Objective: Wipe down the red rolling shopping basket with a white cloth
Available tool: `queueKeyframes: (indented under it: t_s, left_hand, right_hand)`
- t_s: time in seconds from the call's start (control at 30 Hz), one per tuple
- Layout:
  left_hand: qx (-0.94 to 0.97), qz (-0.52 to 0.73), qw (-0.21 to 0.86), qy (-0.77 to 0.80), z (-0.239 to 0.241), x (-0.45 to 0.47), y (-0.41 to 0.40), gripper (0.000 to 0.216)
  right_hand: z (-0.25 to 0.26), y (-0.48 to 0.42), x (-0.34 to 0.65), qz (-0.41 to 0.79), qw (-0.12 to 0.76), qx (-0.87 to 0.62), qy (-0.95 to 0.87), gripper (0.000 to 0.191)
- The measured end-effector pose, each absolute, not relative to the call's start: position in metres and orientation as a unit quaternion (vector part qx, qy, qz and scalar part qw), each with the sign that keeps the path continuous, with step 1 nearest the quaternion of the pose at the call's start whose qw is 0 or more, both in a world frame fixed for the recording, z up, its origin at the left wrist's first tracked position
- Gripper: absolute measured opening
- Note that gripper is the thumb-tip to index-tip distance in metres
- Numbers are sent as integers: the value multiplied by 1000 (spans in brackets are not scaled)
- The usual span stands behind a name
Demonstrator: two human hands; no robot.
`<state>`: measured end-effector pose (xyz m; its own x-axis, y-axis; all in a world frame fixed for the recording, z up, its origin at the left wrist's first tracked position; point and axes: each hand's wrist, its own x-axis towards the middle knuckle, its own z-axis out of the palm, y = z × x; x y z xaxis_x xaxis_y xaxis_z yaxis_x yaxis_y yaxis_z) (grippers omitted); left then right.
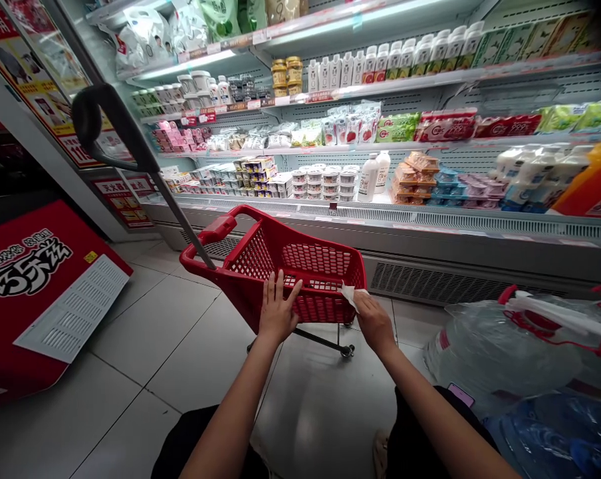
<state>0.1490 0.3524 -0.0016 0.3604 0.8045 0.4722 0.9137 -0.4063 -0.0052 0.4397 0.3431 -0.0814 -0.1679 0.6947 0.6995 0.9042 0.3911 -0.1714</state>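
Note:
A red plastic shopping basket on wheels (260, 246) stands on the tiled floor in front of me, with its black pull handle (106, 126) sticking up to the left. My left hand (276, 309) lies flat with spread fingers against the basket's near wall. My right hand (373, 319) is closed on a white wipe (353, 295), which it presses against the near right corner of the basket's rim. The inside of the basket is largely hidden from this angle.
An open chiller (380, 133) with shelves of yogurt, milk bottles and packs runs along the back. A red freezer cabinet (36, 293) stands at the left. Large water bottles (510, 352) with red caps lie at the right on the floor.

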Motion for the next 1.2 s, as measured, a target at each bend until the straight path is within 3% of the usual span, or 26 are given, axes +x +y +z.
queueKeyframes:
  t_s: [0.27,0.57,0.73,0.97,1.2]
  left_hand:
    - [-834,-180,114,-509,-8,171,348,90]
    - [-838,-171,116,-504,-5,146,352,93]
    - [-831,-174,92,-521,-1,141,355,94]
    - [-766,-240,78,-591,-17,153,351,64]
    - [-744,-242,95,-616,-24,148,341,78]
  right_hand:
    - [-59,355,361,-130,360,-481,-789,55]
    - [-68,340,417,-92,351,-476,-801,52]
    - [-69,325,397,-124,358,-489,-785,47]
    - [-61,299,376,-118,346,-402,-840,58]
    - [-66,302,427,-76,316,-309,-894,67]
